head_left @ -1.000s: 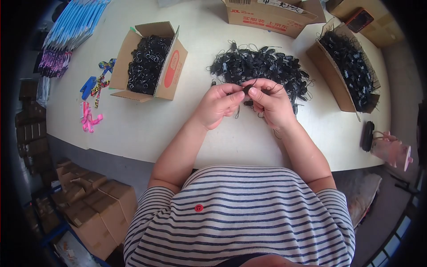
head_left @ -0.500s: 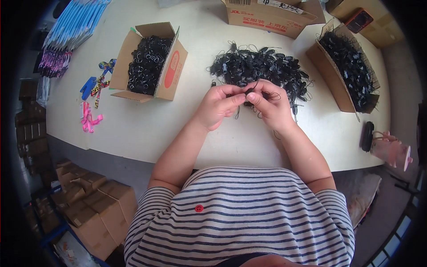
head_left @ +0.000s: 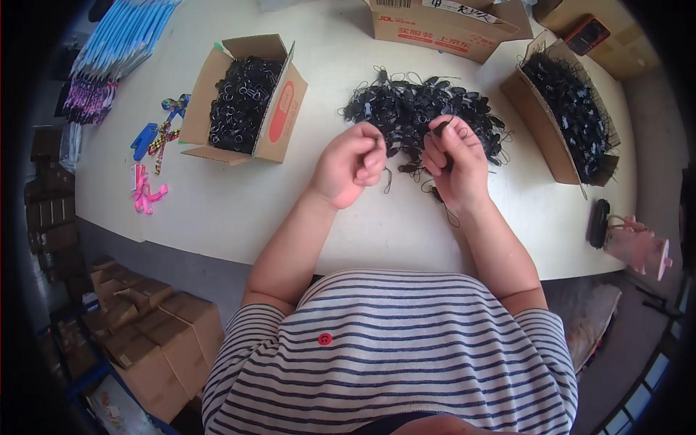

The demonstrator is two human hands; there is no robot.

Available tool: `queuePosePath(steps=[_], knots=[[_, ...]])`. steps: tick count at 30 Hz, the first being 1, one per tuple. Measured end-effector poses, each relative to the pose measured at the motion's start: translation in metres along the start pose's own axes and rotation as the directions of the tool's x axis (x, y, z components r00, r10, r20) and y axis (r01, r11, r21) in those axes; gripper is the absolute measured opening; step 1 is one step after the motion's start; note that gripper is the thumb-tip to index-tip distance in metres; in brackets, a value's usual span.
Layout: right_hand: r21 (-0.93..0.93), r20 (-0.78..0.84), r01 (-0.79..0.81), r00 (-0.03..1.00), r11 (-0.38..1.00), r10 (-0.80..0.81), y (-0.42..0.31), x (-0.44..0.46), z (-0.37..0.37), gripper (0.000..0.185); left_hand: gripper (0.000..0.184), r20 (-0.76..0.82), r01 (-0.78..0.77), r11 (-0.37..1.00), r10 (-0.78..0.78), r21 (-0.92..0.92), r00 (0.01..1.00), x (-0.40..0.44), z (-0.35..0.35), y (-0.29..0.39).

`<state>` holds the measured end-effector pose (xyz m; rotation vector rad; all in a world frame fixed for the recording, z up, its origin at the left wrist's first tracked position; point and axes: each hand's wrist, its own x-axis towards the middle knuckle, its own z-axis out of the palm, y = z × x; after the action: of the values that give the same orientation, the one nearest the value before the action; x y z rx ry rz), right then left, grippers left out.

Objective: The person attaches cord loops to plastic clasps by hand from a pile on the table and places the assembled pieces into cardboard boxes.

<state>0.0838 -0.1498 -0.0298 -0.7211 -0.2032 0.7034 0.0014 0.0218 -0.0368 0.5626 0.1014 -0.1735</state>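
A heap of black plastic buckle pieces with thin cord loops point(head_left: 406, 101) lies on the table just beyond my hands. My right hand point(head_left: 461, 163) is closed, with a small black buckle piece point(head_left: 440, 129) pinched between thumb and forefinger. Below its palm another black piece with a cord loop point(head_left: 436, 193) shows; whether the hand holds it I cannot tell. My left hand point(head_left: 349, 167) is curled shut, apart from the right one. A dark bit shows at its fingertips, too small to name.
To the left stands an open carton point(head_left: 281, 130) of black pieces with metal rings. Another carton point(head_left: 540, 127), full of looped black pieces, is at right. Colourful lanyards point(head_left: 148, 196), a blue stapler-like object point(head_left: 144, 141), a pink cup point(head_left: 634, 243) and a JD carton point(head_left: 442, 32) also sit around.
My hands were together at the heap's near edge, working on a small black piece. They have since moved apart, the left leftward, the right slightly rightward with a black buckle piece.
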Motion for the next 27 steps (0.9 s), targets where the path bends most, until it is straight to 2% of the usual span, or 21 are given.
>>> queuePosePath(steps=[2,3,5,6,8,9,10,12,15,18,22,25,27], knots=[[0.154,0.009,-0.053,0.999,0.987,0.052,-0.005,0.0,0.004,0.017,0.016,0.03,-0.056,0.997,0.057,-0.053,0.998,0.0,-0.006,0.009],[0.175,0.006,-0.085,0.996,0.981,0.085,-0.006,0.0,0.005,0.022,0.016,0.012,-0.093,0.993,0.094,-0.074,0.996,-0.001,-0.006,0.012],[0.181,0.065,-0.042,0.997,0.983,0.031,-0.004,0.0,0.005,0.023,0.021,-0.035,-0.167,0.982,0.164,-0.084,0.986,-0.003,-0.005,0.02],[0.185,0.095,-0.021,0.995,0.983,0.003,-0.004,0.0,0.005,0.024,0.024,-0.104,-0.186,0.981,0.179,-0.061,0.978,-0.004,-0.006,0.024],[0.102,0.057,-0.04,0.998,0.994,0.034,-0.001,0.0,0.003,0.024,0.03,-0.239,-0.219,0.976,0.21,-0.011,0.948,-0.003,-0.009,0.03],[0.061,0.037,-0.05,0.998,0.997,0.048,-0.001,0.0,0.002,0.024,0.033,-0.287,-0.22,0.974,0.226,0.056,0.931,-0.002,-0.012,0.032],[0.01,-0.012,-0.074,0.997,0.997,0.074,-0.001,0.0,0.004,0.024,0.03,-0.35,-0.213,0.951,0.283,0.224,0.893,-0.002,-0.014,0.034],[-0.085,-0.112,-0.129,0.987,0.988,0.119,-0.002,0.0,0.012,0.023,0.025,-0.436,-0.145,0.833,0.417,0.533,0.798,-0.002,-0.014,0.036],[-0.125,-0.152,-0.155,0.979,0.98,0.136,-0.003,0.0,0.017,0.021,0.021,-0.418,0.001,0.633,0.511,0.775,0.751,0.004,-0.013,0.028],[-0.122,-0.103,-0.137,0.987,0.983,0.125,-0.002,-0.001,0.015,0.019,0.022,-0.164,0.09,0.148,0.636,0.985,0.754,0.007,-0.021,0.019],[-0.167,-0.066,-0.167,0.985,0.972,0.158,-0.003,-0.001,0.012,0.018,0.022,-0.379,0.466,-0.041,0.52,0.884,0.765,0.001,0.004,0.026],[-0.176,-0.069,-0.17,0.985,0.97,0.16,-0.003,-0.001,0.012,0.017,0.023,-0.248,0.422,-0.193,0.571,0.886,0.782,-0.004,-0.004,0.022],[-0.187,-0.067,-0.169,0.985,0.968,0.159,-0.002,-0.001,0.01,0.017,0.022,-0.269,0.428,-0.204,0.529,0.881,0.805,-0.005,-0.003,0.022]])
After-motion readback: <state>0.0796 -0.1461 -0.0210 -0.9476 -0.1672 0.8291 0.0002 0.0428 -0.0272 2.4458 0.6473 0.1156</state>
